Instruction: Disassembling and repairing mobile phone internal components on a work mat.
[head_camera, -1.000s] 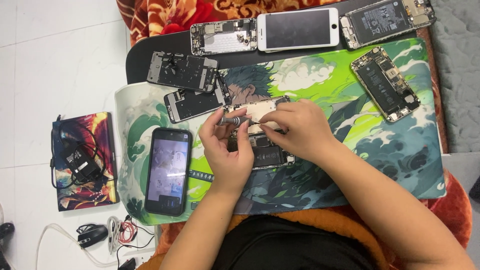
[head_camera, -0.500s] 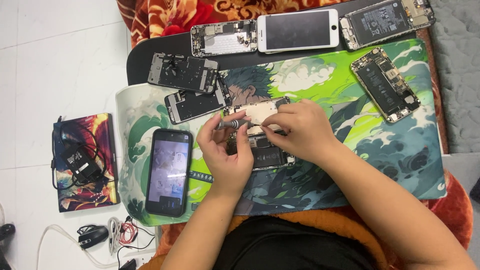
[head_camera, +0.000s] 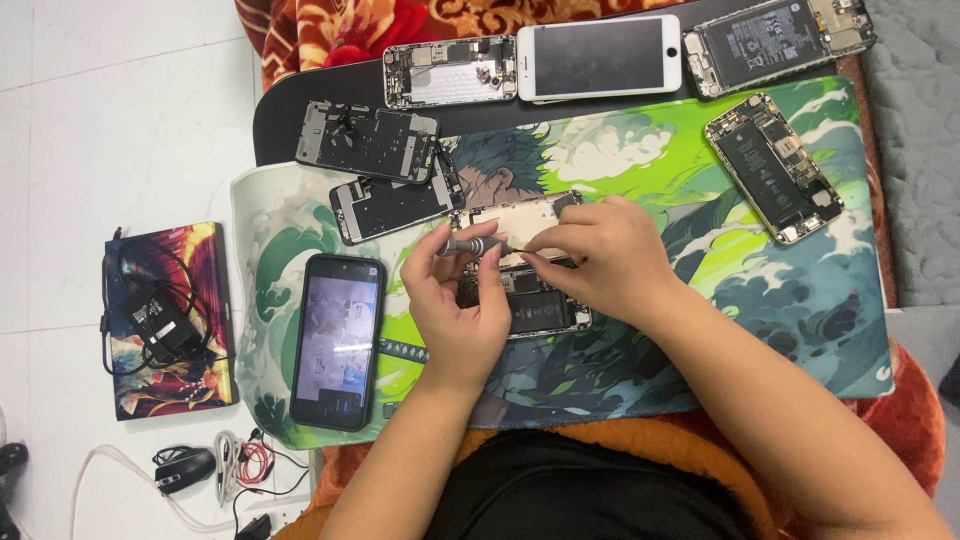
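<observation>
My left hand (head_camera: 455, 300) pinches a small grey screwdriver (head_camera: 478, 245) by its handle, the tool lying nearly level and pointing right. My right hand (head_camera: 600, 255) grips the thin shaft near the tip, fingers closed. Beneath both hands lies an opened phone body (head_camera: 535, 310) with its dark battery showing, and a pale metal plate (head_camera: 520, 215) sits just beyond the fingers. All of this rests on a green illustrated mat (head_camera: 700, 330).
A lit black phone (head_camera: 337, 340) lies left of my hands. Several dismantled phones and frames (head_camera: 368, 142) line the mat's far edge, one opened phone (head_camera: 775, 165) at right. A colourful box with a charger (head_camera: 165, 320) and cables (head_camera: 215, 465) sit on the white floor.
Both hands shifted slightly; my left hand's fingers turned the screwdriver handle while my right hand stayed on the shaft over the opened phone.
</observation>
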